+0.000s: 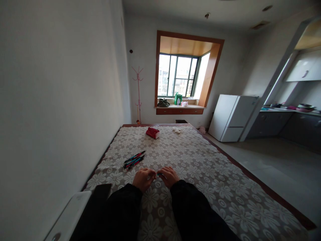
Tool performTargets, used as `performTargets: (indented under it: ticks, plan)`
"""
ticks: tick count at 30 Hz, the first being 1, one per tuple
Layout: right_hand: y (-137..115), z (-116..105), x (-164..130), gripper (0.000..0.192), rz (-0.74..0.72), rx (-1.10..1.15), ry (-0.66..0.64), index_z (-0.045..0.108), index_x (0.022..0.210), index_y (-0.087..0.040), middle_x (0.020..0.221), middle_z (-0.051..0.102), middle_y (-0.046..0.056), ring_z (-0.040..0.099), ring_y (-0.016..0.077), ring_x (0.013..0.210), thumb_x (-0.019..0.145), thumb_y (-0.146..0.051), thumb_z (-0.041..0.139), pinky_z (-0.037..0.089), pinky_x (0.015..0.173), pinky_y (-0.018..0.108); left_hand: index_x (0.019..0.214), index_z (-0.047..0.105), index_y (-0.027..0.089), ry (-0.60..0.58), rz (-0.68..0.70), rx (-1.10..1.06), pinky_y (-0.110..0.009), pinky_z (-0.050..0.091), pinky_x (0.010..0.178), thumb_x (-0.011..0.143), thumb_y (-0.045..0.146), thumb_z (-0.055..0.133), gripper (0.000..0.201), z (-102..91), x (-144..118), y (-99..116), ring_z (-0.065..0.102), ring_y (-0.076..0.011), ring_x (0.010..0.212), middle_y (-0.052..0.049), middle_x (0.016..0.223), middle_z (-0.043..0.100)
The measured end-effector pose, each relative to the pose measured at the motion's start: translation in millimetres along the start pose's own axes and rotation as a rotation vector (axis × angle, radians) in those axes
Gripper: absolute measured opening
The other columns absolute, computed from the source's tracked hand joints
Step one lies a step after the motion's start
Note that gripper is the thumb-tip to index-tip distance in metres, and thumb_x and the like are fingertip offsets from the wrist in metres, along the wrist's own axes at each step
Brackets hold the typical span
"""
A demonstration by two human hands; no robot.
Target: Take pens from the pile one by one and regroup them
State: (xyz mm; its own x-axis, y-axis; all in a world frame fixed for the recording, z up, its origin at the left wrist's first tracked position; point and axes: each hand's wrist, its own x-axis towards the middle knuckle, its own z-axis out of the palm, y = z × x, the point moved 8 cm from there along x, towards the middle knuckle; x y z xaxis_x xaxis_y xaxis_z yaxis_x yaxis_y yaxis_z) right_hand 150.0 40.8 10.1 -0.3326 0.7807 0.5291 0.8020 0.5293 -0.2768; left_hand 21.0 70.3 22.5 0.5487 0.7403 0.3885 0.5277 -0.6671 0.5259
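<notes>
Both hands meet low on the flowered tablecloth (pixel 200 167): left hand (pixel 143 178) and right hand (pixel 169 176) pinch a small teal pen (pixel 158 174) between fingertips. Several pens (pixel 134 159) lie just beyond; a red box (pixel 152 133) sits farther off.

Brown tablecloth (pixel 200 167) with white flowers, red box (pixel 152 133), black sleeves (pixel 125 207).
</notes>
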Motion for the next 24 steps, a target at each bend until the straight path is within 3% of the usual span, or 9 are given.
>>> performTargets:
  ticks: [12, 24]
  plan:
    - [14.4, 1.5, -1.9, 0.012, 0.126, -0.002, 0.023, 0.063, 0.095, -0.023, 0.09, 0.067, 0.003, 0.058, 0.0183, 0.087, 0.086, -0.02, 0.055, 0.039, 0.081, 0.031, 0.085, 0.071, 0.025, 0.006, -0.005, 0.014, -0.027, 0.045, 0.08, 0.084, 0.03, 0.054, 0.018, -2.7, -0.4, -1.0, 0.062, -0.0168, 0.082, -0.004, 0.079, 0.065]
    - [5.7, 7.8, -0.3, 0.012, 0.022, -0.005, -0.031, 0.063, 0.097, -0.024, 0.087, 0.067, 0.002, 0.059, 0.0172, 0.085, 0.087, -0.023, 0.056, 0.042, 0.077, 0.028, 0.083, 0.072, 0.025, -0.036, -0.006, 0.046, -0.029, 0.043, 0.083, 0.084, 0.033, 0.054, 0.019, 2.5, 0.1, -2.1, 0.061, -0.0168, 0.08, -0.003, 0.079, 0.067]
